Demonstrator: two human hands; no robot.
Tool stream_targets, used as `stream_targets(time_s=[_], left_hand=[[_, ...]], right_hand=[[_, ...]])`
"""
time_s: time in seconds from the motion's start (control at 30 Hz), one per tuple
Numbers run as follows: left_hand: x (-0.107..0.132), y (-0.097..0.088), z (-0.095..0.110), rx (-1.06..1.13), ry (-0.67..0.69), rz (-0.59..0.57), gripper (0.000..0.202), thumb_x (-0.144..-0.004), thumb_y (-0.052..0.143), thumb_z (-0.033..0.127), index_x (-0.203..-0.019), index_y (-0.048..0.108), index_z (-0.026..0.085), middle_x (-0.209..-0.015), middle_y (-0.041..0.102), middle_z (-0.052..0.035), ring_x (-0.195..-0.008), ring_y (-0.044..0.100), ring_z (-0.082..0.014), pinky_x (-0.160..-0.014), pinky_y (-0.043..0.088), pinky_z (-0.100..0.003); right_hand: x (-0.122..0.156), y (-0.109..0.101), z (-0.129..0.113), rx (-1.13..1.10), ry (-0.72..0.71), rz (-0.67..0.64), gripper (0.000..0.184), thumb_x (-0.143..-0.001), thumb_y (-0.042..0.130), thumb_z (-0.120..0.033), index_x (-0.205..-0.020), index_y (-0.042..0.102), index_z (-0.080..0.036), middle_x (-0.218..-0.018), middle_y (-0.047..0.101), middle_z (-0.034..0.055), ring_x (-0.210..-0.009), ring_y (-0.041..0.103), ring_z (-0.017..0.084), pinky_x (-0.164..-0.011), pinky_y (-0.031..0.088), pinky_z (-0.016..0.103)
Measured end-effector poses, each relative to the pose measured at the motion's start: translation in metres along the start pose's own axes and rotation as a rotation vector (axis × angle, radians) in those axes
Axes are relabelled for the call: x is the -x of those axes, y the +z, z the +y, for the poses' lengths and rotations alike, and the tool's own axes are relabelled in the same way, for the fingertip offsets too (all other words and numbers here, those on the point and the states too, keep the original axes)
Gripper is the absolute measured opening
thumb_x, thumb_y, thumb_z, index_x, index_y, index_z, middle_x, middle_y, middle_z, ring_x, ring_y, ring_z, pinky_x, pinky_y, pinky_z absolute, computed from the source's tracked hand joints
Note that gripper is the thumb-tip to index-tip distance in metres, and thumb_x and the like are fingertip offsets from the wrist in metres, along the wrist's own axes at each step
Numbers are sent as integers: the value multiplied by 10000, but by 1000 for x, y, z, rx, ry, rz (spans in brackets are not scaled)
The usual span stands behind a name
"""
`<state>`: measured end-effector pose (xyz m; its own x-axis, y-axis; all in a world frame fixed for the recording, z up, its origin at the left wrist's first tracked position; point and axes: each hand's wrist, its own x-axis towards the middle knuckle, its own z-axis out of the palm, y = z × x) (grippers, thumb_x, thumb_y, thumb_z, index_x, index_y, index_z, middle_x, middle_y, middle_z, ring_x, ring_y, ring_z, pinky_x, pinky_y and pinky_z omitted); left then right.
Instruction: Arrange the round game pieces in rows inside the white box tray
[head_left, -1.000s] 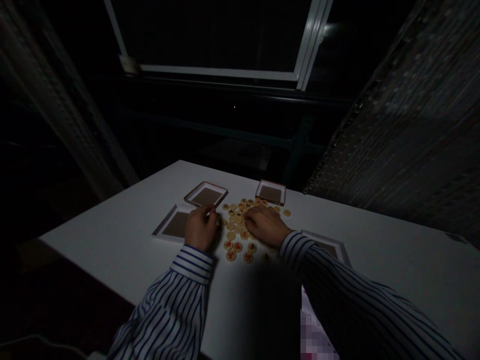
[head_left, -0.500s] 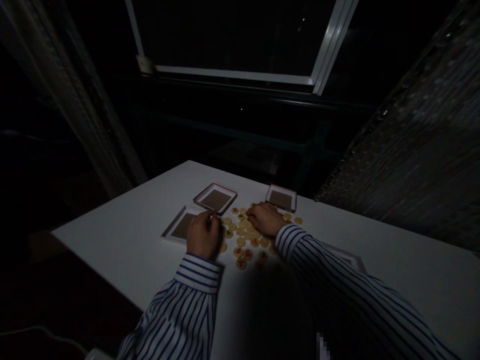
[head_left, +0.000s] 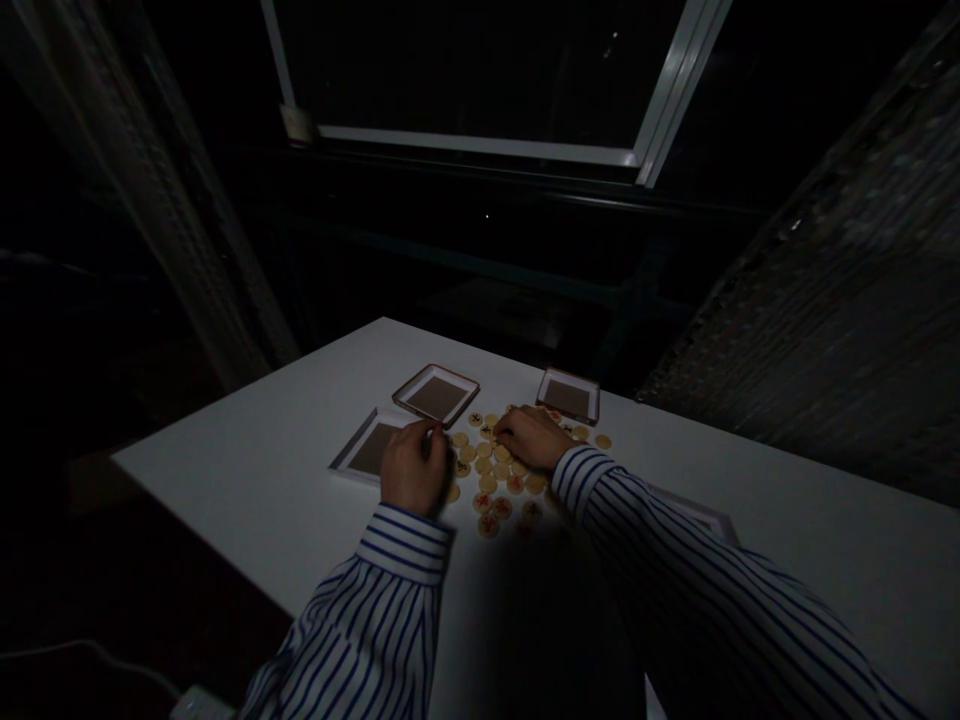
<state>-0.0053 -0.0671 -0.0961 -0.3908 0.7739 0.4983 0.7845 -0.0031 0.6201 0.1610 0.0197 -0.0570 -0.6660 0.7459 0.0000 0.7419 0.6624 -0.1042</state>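
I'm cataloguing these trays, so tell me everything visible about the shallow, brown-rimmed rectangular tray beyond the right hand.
The shallow, brown-rimmed rectangular tray sits open side up near the far edge of the white table. Its inner walls look white, its floor grey-brown; cardboard seems likely. Pale, round, wooden-looking pieces lie by its near side; contact is unclear.

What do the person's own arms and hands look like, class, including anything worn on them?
The left sleeve and right sleeve are long and white with dark blue stripes. These run lengthwise, but circle the wrists on the cuffs. The left hand and right hand are ungloved; it is too dim to rule out rings.
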Motion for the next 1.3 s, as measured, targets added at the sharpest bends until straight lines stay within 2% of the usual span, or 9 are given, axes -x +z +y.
stream_targets(time_s=[0.2, 0.33, 0.63, 0.7, 0.8, 0.97, 1.1, 1.3], left_hand=[[1, 0, 0, 7, 26, 5, 286, -799, 384, 301, -891, 618, 166, -895, 642, -75, -868, 552, -215, -780, 414, -337], [1, 0, 0, 13, 20, 4, 294, -797, 386, 307, -903, 619, 163, -906, 640, -80, -877, 551, -214, -782, 416, -338], [1, -1, 1, 32, 34, -21, 276, -790, 392, 298, -887, 617, 170, -898, 640, -75, -869, 559, -209, -792, 421, -341], [2, 0, 2, 60, 51, -50, 266, -786, 406, 302, -893, 611, 171, -905, 638, -72, -876, 561, -206, -796, 424, -339], [3, 2, 3, 115, 87, -91, 255, -770, 444, 322, -906, 608, 181, -907, 634, -62, -879, 564, -197, -787, 433, -329], [5, 5, 7, 199, 198, -144, 234, -733, 519, 307, -917, 596, 186, -899, 627, -49, -874, 557, -178, -792, 437, -309], [7, 6, 9, 233, 249, -171, 262, -709, 560, 324, -932, 586, 190, -910, 622, -56, -892, 552, -190, -806, 436, -328], [7, 4, 11, 258, 281, -206, 255, -706, 575, 326, -926, 590, 199, -909, 624, -52, -884, 555, -193, -808, 433, -341]], right_hand=[[9, -8, 0, -19, -25, 32, 283, -822, 391, -313, -948, 630, -227, -946, 632, 41, -878, 544, 162, -756, 342, 255], [18, -8, -2, -3, -98, 37, 278, -778, 453, -365, -948, 623, -225, -958, 623, 48, -923, 524, 183, -806, 320, 283], [20, 0, -3, -57, -90, 28, 275, -754, 484, -297, -977, 614, -205, -1004, 614, 65, -967, 514, 190, -827, 329, 287], [19, -1, -2, -163, -57, 41, 266, -762, 476, -311, -952, 623, -196, -952, 631, 55, -898, 542, 175, -770, 362, 268], [17, -1, 1, -447, -14, 53, 269, -766, 471, -333, -906, 631, -168, -836, 646, 35, -744, 565, 135, -650, 396, 228], [12, 4, 4, -859, 25, 26, 289, -752, 490, -348, -866, 636, -126, -735, 632, 26, -618, 530, 95, -553, 391, 194], [12, 8, -2, -1008, 39, 22, 252, -752, 495, -322, -811, 639, -124, -684, 611, 15, -577, 501, 76, -557, 389, 186], [13, 6, -18, -1163, 62, -8, 197, -738, 512, -257, -805, 639, -122, -710, 617, 18, -603, 512, 76, -612, 414, 193]])
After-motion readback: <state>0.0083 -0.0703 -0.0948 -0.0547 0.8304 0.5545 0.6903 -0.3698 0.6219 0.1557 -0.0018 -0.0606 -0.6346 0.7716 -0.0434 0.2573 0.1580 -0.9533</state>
